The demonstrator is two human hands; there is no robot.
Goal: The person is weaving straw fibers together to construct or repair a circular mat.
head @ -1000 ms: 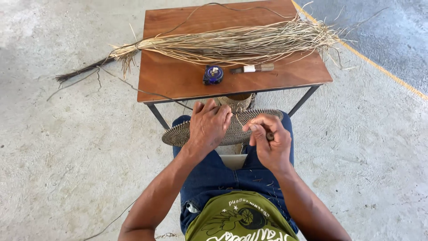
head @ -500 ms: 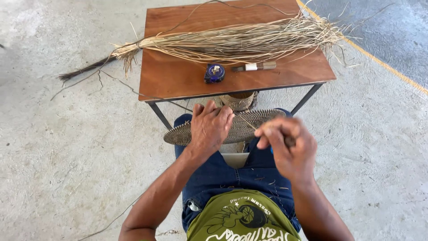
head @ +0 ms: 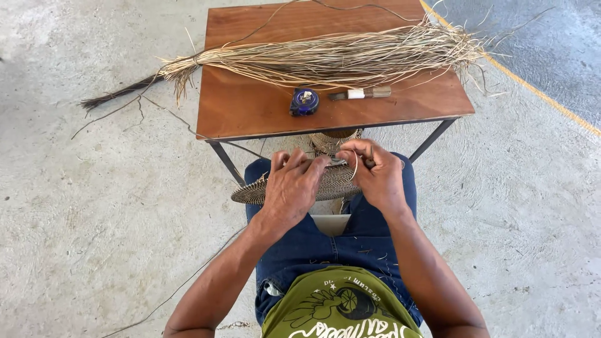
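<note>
1 table (head: 250, 112), 1 straw bundle (head: 325, 59), 1 tape measure (head: 304, 101), 1 knife (head: 360, 94), 1 woven disc (head: 247, 193), 2 hands.
</note>
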